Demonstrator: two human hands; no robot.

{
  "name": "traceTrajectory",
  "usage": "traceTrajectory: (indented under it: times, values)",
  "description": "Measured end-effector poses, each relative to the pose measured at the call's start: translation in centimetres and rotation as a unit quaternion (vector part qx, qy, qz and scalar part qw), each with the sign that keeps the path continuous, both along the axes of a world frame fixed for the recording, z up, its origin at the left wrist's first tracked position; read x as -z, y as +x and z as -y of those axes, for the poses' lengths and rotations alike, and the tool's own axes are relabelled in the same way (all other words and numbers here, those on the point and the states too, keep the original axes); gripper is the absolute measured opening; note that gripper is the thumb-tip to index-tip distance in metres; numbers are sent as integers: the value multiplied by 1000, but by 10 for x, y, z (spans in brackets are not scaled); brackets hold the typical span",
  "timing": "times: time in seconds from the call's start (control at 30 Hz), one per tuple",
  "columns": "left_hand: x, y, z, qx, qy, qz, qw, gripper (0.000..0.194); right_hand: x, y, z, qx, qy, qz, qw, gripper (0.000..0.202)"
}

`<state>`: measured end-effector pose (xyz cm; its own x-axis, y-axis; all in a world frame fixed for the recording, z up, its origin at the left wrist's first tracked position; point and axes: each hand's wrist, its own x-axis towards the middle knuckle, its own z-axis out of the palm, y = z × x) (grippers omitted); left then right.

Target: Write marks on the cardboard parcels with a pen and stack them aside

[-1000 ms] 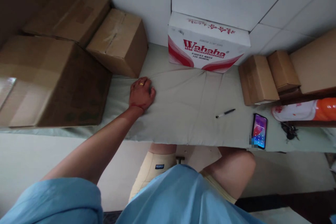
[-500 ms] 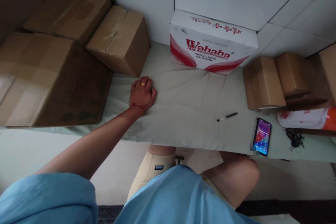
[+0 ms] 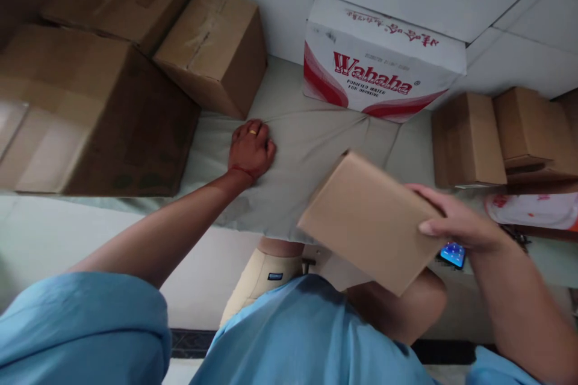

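Observation:
My right hand (image 3: 456,219) grips a small brown cardboard box (image 3: 372,222) by its right end, thumb on top. The box is tilted and held above the front edge of the cloth-covered table (image 3: 293,150), partly over my lap. My left hand (image 3: 253,147) rests on the cloth with its fingers curled in and a ring on one finger; nothing shows in it. It lies just in front of a taped carton (image 3: 214,48). A lit phone (image 3: 453,254) is partly hidden behind my right wrist.
Large brown cartons (image 3: 90,108) fill the left side. A white and red Wahaha water carton (image 3: 379,66) stands against the wall. Small brown boxes (image 3: 469,138) stand at the right, with a white and orange packet (image 3: 533,210) in front of them.
My right hand has come into view from the right, holding the small cardboard box. The pen is now out of sight and the phone partly covered. My left hand stays on the cloth.

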<state>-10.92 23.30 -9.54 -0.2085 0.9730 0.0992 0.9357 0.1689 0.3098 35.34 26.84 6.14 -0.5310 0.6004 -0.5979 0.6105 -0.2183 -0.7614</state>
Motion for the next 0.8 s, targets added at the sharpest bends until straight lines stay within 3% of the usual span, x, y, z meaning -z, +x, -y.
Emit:
traceTrajectory:
  times: [0.07,0.17,0.27,0.33,0.43,0.5,0.57,0.63,0.7,0.8]
  values:
    - [1,0,0,1,3,-5,1000,55,15,-23,-5,-31,-54,-11,998,97]
    - [1,0,0,3,9,-2,1000,53,35,-59,-17,-64,-87,-33,994,93]
    - [1,0,0,-2,10,11,1000,53,48,-73,-31,-35,-71,-54,995,87]
    - [0,1,0,-3,10,18,1000,52,50,-66,-35,-13,-5,-15,1000,78]
    - [0,2,0,-3,6,21,1000,51,41,-44,-21,39,171,55,983,65]
    - [0,2,0,-3,2,20,1000,51,30,-38,3,92,313,61,943,59]
    - [0,2,0,-4,0,18,1000,50,17,-49,35,103,439,50,891,63]
    - [0,2,-1,-4,-3,17,1000,50,9,-75,67,17,509,32,860,80]
    - [0,2,0,-3,-5,16,1000,50,9,-108,88,-133,521,43,842,109]
    - [0,2,0,-2,-4,9,1000,50,17,-148,87,-284,473,138,822,145]
